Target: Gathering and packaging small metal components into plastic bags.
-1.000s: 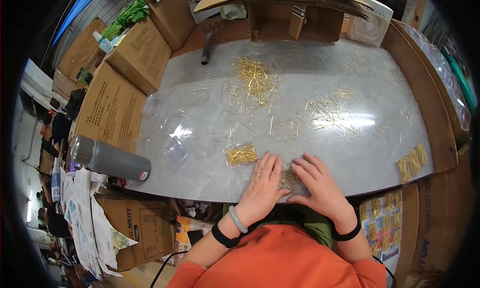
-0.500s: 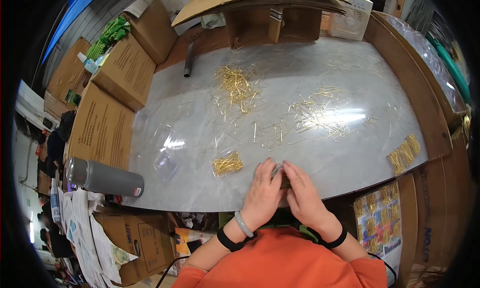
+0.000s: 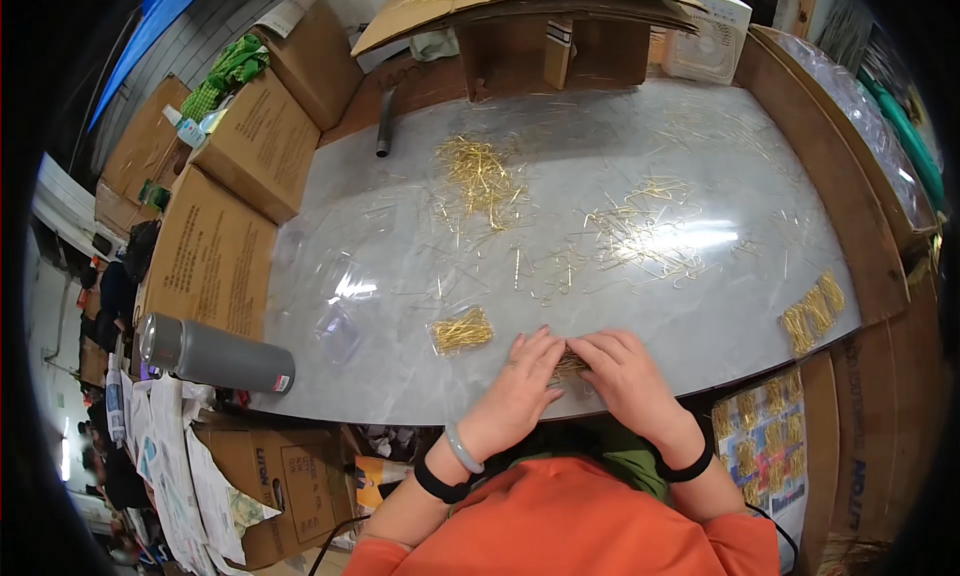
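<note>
At the near edge of the table, my left hand (image 3: 524, 374) and my right hand (image 3: 627, 378) close in from both sides on a small bundle of gold wire hooks (image 3: 569, 363). Fingertips of both hands press against it and cover much of it. Just left of my left hand lies a clear plastic box (image 3: 462, 332) filled with gold hooks. A larger heap of loose hooks (image 3: 480, 181) lies farther back, and scattered hooks (image 3: 645, 238) spread to its right under a bright reflection.
A clear plastic tray (image 3: 338, 334) lies at left, beside a grey bottle (image 3: 222, 356) on its side. Several hook bundles (image 3: 812, 312) rest at the right edge. Cardboard boxes (image 3: 205, 251) wall the left; a cardboard shelf (image 3: 510, 56) stands at the back. A dark tube (image 3: 384, 124) lies near it.
My hands have drawn slightly apart, and the bundle of hooks between them now shows. My right hand has shifted a little to the right. The whole view has moved slightly.
</note>
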`<action>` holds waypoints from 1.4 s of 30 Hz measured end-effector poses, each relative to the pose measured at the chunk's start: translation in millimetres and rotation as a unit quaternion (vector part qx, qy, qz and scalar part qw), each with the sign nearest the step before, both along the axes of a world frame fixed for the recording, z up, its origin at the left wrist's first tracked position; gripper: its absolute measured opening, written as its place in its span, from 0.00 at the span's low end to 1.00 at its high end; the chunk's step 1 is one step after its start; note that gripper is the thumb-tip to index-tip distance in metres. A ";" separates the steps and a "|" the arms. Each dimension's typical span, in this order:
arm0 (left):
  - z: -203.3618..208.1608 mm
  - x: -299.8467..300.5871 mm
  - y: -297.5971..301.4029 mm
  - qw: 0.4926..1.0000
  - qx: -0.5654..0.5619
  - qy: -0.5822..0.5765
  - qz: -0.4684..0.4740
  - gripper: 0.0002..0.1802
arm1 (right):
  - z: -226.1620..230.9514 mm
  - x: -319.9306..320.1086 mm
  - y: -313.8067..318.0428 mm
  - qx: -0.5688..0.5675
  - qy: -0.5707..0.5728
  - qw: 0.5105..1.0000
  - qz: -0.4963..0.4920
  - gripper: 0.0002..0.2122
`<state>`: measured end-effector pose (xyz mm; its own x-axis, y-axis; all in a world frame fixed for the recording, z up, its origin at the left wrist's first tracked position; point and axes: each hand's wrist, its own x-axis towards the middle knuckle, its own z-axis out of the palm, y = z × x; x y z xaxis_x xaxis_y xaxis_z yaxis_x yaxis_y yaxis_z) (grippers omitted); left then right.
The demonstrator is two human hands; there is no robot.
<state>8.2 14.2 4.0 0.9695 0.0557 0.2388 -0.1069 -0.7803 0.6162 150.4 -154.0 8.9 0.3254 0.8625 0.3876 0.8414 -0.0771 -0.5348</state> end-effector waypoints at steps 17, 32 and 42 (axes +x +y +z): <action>-5.2 -10.8 -5.3 0.991 -0.129 -0.005 0.044 0.41 | 4.4 -13.9 8.2 -0.034 -0.075 0.996 -0.016 0.22; 2.9 -33.5 -4.9 0.988 0.050 -0.022 0.143 0.33 | -5.8 -16.8 12.4 0.022 -0.015 1.000 0.005 0.14; 3.5 -5.7 -10.5 0.992 0.077 -0.009 0.103 0.29 | -13.2 -11.6 7.3 0.053 -0.009 0.999 0.002 0.15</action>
